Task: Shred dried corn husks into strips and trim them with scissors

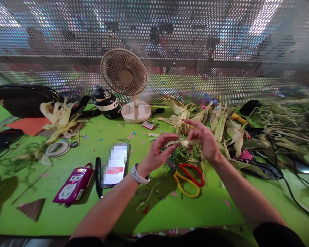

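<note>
Both my hands are raised over the green table (170, 209), pinching the same pale corn husk strip (184, 142) between them. My left hand (158, 153), with a white watch on the wrist, grips the strip's left end with closed fingers. My right hand (204, 139) holds the right end, thumb and forefinger pinched, other fingers spread. Below the hands lie a bundle of thin green strands (185, 155) and scissors (189, 177) with one red and one yellow handle.
A pile of corn husks (221, 127) spreads to the right among black cables (285, 171). A small fan (125, 80) stands at the back, a phone (115, 164) and purple power strip (73, 185) lie left, plus a tape roll (57, 149). Perforated metal screen behind.
</note>
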The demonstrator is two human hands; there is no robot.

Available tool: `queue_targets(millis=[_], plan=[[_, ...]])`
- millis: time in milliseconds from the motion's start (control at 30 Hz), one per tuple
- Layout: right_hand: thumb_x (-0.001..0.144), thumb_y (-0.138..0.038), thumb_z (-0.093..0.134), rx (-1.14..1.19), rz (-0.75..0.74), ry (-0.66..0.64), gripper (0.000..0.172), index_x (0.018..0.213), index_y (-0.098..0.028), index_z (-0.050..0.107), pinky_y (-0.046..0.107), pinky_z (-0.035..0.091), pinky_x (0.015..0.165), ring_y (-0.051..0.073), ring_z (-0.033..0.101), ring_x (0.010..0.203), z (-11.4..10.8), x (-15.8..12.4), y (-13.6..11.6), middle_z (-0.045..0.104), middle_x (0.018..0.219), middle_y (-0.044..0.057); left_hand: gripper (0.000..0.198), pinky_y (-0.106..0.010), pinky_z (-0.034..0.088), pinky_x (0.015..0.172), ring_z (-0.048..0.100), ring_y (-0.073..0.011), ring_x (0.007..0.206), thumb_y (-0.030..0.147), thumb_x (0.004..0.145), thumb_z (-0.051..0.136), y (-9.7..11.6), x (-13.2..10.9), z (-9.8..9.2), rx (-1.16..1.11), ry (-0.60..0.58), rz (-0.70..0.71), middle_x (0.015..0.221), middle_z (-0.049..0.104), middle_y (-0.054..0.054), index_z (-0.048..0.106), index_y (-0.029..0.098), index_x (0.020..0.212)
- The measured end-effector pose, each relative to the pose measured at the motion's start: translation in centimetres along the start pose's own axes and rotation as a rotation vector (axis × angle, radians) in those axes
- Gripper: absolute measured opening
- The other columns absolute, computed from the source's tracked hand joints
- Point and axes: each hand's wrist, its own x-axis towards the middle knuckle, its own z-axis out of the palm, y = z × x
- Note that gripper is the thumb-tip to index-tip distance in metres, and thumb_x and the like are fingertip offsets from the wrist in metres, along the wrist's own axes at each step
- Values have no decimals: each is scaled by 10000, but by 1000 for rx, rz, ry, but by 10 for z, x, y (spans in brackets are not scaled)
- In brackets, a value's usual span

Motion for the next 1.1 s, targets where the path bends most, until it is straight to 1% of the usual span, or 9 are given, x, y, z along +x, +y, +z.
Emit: queue_targets(millis=[67, 167, 233, 333, 533, 700, 900, 1000, 1100], plan=[[904, -534, 405, -52, 34, 9, 448, 1102, -203, 634, 256, 452, 549, 124, 516, 547, -5, 5, -4, 586, 629, -16, 250, -255, 507, 833, 627, -137, 932, 183, 816, 633, 6, 0, -3, 74, -34, 20, 1031, 641, -66, 593, 208, 1061], [849, -518, 540, -171, 98, -140, 388, 878, -165, 695, 263, 456, 650, 142, 553, 686, -4, 8, -12, 619, 720, 19, 201, -261, 511, 829, 625, -142, 908, 170, 811, 628, 13, 0, -5, 163, -74, 59, 987, 635, -66, 608, 197, 1009], [817, -484, 607, -120, 152, -197, 345, 907, -166, 707, 277, 465, 696, 157, 585, 752, 0, 7, -15, 651, 790, 28, 173, -273, 512, 827, 628, -150, 898, 166, 812, 620, 17, 1, -5, 200, -116, 75, 962, 646, -69, 623, 193, 982], [776, -409, 683, -1, 187, -151, 269, 916, -183, 722, 280, 471, 705, 155, 607, 756, 6, 5, -13, 680, 821, 25, 193, -287, 503, 849, 629, -158, 914, 147, 796, 634, 20, 2, -4, 248, -165, 101, 957, 666, -73, 639, 195, 982], [742, -356, 729, 62, 92, -37, 161, 795, -205, 752, 261, 452, 682, 130, 570, 723, 11, 3, -2, 629, 749, 8, 190, -269, 511, 817, 650, -154, 892, 158, 746, 698, 20, 4, 0, 212, -65, 87, 948, 698, -71, 676, 193, 931], [690, -433, 753, -4, 105, 2, 264, 637, -175, 738, 253, 409, 592, 118, 499, 642, 14, 3, -2, 538, 656, 5, 54, -295, 525, 744, 664, -157, 746, 182, 713, 737, 13, 5, -4, 175, -124, 61, 763, 720, -69, 711, 172, 759], [632, -496, 774, 5, 124, 61, 340, 550, -174, 699, 249, 388, 543, 116, 485, 604, 22, 3, -4, 507, 621, 1, 35, -320, 529, 712, 662, -168, 709, 176, 685, 759, 15, 7, -10, 124, -176, 33, 722, 724, -77, 729, 189, 699], [619, -522, 770, 15, 135, 56, 356, 576, -175, 704, 252, 386, 538, 120, 485, 602, 21, 3, -4, 522, 617, 2, 69, -321, 529, 726, 668, -166, 727, 161, 710, 736, 15, 6, -11, 125, -186, 38, 759, 729, -73, 737, 198, 769], [656, -509, 748, 61, 174, 40, 339, 713, -174, 741, 251, 391, 538, 120, 486, 597, 17, 3, -3, 568, 635, 9, 135, -305, 534, 764, 673, -163, 785, 153, 717, 728, 13, 5, -11, 154, -108, 54, 830, 734, -71, 725, 198, 844]])
